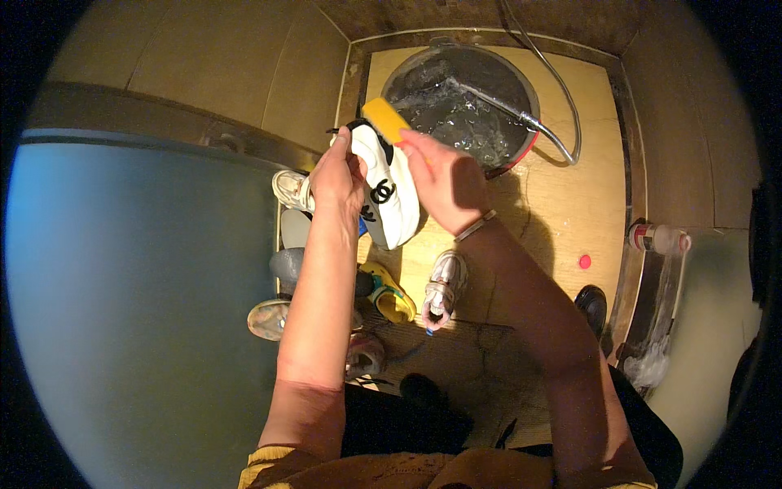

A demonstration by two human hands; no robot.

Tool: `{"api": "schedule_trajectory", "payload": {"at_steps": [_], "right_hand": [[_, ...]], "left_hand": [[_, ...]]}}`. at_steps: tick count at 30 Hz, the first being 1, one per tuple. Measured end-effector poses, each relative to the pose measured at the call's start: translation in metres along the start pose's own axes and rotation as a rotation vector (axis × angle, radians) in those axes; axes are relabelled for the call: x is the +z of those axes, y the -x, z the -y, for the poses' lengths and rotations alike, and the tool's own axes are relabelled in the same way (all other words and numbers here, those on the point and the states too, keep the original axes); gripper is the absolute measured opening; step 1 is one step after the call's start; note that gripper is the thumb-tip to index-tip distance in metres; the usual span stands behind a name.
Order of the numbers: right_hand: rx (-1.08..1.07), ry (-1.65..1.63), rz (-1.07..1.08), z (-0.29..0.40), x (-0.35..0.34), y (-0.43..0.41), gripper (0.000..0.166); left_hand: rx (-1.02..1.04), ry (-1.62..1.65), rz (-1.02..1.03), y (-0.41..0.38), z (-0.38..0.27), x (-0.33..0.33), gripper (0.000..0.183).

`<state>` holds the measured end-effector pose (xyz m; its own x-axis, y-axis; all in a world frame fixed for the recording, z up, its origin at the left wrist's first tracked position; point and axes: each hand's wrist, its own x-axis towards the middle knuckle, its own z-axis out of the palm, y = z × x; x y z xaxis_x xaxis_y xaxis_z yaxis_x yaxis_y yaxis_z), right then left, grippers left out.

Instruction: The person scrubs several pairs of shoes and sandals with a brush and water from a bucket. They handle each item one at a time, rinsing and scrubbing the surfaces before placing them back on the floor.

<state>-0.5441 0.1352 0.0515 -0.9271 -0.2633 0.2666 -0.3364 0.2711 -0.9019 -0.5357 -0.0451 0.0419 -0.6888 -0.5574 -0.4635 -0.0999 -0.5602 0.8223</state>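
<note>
My left hand grips a white article with black trim, perhaps a shoe or a cap; its exact kind is unclear. Black emblems mark its side. In my right hand is a yellow scrubbing brush, held by its handle. The brush head is over the article's black-trimmed upper edge; whether the bristles touch is hard to see. Just beyond, a dark round basin with a red outer side holds water. A metal shower head with a handle lies across it, with water running.
Below my hands stand a small pale shoe and a yellow clog. More footwear, including a light sneaker, lines the left side. A shower hose loops right of the basin. A plastic bottle lies on the right ledge, near a red cap.
</note>
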Motion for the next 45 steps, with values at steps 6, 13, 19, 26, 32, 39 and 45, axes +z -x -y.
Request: {"api": "schedule_trajectory", "payload": {"at_steps": [6,13,19,26,32,39,45], "right_hand": [[0.115,0.205,0.18,-0.064,0.028,0.115,0.031],[-0.162,0.043,-0.065,-0.05,-0.002,0.132,0.037],[-0.041,0.11,0.261,-0.04,0.004,0.116,0.036],[0.039,0.118,0.383,-0.034,-0.008,0.14,0.033],[-0.249,0.364,0.376,-0.052,-0.005,0.125,0.027],[-0.307,0.412,0.799,-0.031,-0.073,0.113,0.034],[-0.353,0.432,0.658,0.0,-0.142,0.013,0.025]], "left_hand": [[-0.041,0.124,-0.069,0.002,0.0,0.015,0.012],[-0.003,0.086,-0.106,0.007,0.001,0.014,0.011],[-0.024,0.149,-0.126,0.004,0.001,0.017,0.009],[-0.05,0.213,-0.193,0.012,-0.002,0.011,0.011],[-0.086,0.204,-0.119,-0.005,0.0,-0.003,0.009],[-0.138,0.269,-0.16,0.006,-0.004,0.005,0.006],[-0.17,0.135,-0.062,0.033,-0.019,0.011,0.019]]}}
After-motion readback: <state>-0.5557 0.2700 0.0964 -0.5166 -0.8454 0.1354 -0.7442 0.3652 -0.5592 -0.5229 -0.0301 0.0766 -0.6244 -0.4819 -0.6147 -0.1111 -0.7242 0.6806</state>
